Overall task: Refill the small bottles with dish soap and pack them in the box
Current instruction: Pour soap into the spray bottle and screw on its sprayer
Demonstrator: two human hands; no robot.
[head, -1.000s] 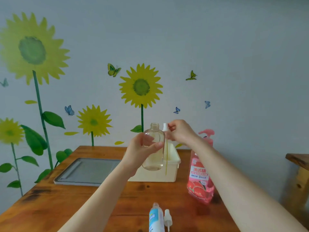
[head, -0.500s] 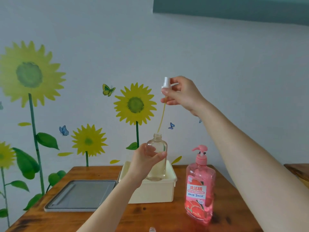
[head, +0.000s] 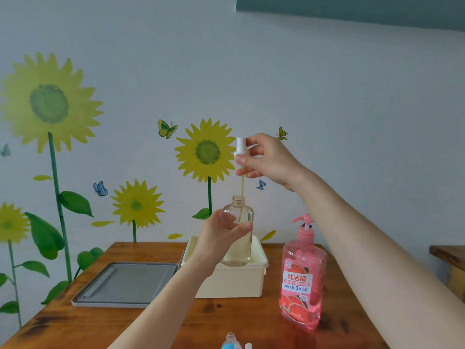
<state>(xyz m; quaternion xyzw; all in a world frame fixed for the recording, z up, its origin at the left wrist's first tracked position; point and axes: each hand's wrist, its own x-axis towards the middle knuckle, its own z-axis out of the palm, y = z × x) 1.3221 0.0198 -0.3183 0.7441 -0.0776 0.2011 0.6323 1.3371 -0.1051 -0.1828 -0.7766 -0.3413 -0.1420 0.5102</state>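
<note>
While the left hand (head: 221, 244) wraps its fingers round the bottle (head: 238, 212), held upright over the box (head: 234, 283), the right hand (head: 273, 159) pinches the cap (head: 241, 146) between thumb and fingertips (tube (head: 242, 182) reaching into the neck). Hold the bottle steady and guide the cap straight along the neck, so nothing drips outside.

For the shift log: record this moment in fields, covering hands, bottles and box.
left hand: grips the clear bottle over the cream box
right hand: pinches the white spray cap above the bottle's neck
dip tube: hangs from the cap, lower end inside the bottle
pink dish soap bottle: upright on the table, right of the box
grey tray: flat, left of the box
</note>
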